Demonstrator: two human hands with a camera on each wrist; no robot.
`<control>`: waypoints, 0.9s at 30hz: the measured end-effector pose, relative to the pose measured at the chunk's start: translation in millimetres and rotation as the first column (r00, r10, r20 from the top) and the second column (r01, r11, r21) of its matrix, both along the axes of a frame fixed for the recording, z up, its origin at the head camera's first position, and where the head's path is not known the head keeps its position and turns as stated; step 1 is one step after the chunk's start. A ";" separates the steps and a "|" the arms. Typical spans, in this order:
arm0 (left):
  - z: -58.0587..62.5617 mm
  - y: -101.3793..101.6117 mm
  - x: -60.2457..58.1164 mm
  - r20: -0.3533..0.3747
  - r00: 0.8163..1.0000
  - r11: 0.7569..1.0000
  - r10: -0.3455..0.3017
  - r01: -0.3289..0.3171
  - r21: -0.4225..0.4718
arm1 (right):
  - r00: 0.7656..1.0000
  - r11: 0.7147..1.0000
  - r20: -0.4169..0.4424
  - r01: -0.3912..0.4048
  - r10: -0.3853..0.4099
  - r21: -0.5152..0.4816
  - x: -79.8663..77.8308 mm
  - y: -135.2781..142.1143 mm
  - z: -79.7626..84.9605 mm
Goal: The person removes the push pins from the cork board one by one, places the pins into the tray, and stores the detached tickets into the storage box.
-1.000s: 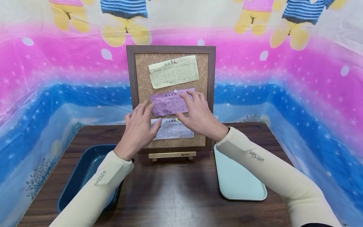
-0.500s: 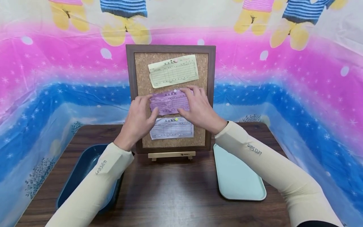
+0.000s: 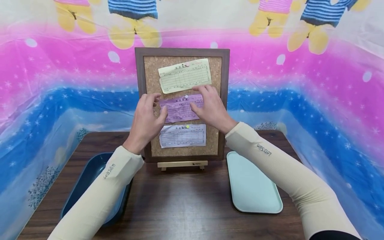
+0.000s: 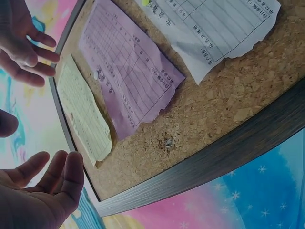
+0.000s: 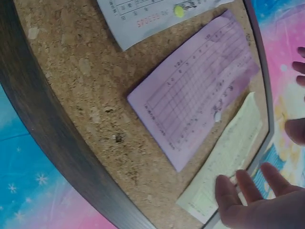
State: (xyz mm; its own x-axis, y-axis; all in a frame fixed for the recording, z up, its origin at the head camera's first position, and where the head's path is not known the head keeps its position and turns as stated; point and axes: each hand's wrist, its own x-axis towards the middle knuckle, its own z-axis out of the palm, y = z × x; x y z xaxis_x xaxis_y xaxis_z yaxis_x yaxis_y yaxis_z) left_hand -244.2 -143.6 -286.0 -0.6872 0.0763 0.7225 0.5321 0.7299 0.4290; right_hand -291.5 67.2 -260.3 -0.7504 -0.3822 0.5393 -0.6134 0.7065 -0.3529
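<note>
A framed cork board [image 3: 213,148] stands upright with three printed paper slips pinned to it. The purple slip [image 3: 180,110] in the middle has a white pushpin [image 3: 186,97] at its top and hangs slightly tilted and creased. My left hand [image 3: 144,121] is at its left end, fingers loosely bent, thumb overlapping the slip's edge in the head view. Near the right end is my right hand [image 3: 212,108], thumb and fingers apart. Both wrist views show a gap between the fingers and the board; in the right wrist view the right fingers [image 5: 248,186] overlap the yellow slip [image 5: 228,157].
The yellow slip has a pink pin [image 3: 187,64]; below the purple one hangs a white slip [image 3: 183,137] with a yellow-green pin [image 3: 187,126]. A small wooden easel [image 3: 182,164] supports the board. A dark blue tray [image 3: 81,181] is left, a pale mint tray [image 3: 255,186] right.
Both hands have come in around the purple slip's ends, then shifted slightly upward. The white slip below is now almost fully uncovered. The slips stay pinned in place.
</note>
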 end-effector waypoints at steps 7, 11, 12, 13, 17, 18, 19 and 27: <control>7.8 -1.2 -5.5 -0.008 1.000 1.000 0.010 -0.010 0.020 | 0.995 0.997 -0.077 -0.066 0.062 -0.044 -6.8 -0.9 2.5; 11.6 -1.2 -9.5 -0.040 0.999 0.999 0.001 0.001 0.052 | 0.995 0.996 -0.076 -0.067 0.063 -0.051 -9.2 -3.7 5.4; 12.5 -1.2 -10.4 -0.050 0.999 0.998 0.001 0.002 0.058 | 0.995 0.997 -0.078 -0.064 0.060 -0.051 -9.7 -4.5 6.0; 13.5 -1.2 -11.0 -0.058 0.998 0.998 -0.001 0.005 0.063 | 0.995 0.996 -0.077 -0.064 0.060 -0.055 -10.0 -5.0 6.3; 17.4 -1.4 -13.5 -0.068 0.998 0.997 0.004 0.001 0.076 | 0.995 0.996 -0.076 -0.063 0.059 -0.063 -11.7 -6.8 6.3; 18.6 -1.6 -14.2 -0.064 0.998 0.997 0.006 -0.001 0.080 | 0.995 0.996 -0.077 -0.064 0.059 -0.066 -12.4 -7.1 6.3; 19.7 -1.9 -15.3 -0.056 0.998 0.996 0.008 -0.003 0.086 | 0.995 0.996 -0.077 -0.064 0.059 -0.068 -13.2 -7.3 6.3; 23.1 -2.5 -24.5 0.012 0.999 0.994 0.042 -0.043 0.100 | 0.990 0.993 -0.126 -0.072 0.059 -0.097 -23.7 -9.0 9.2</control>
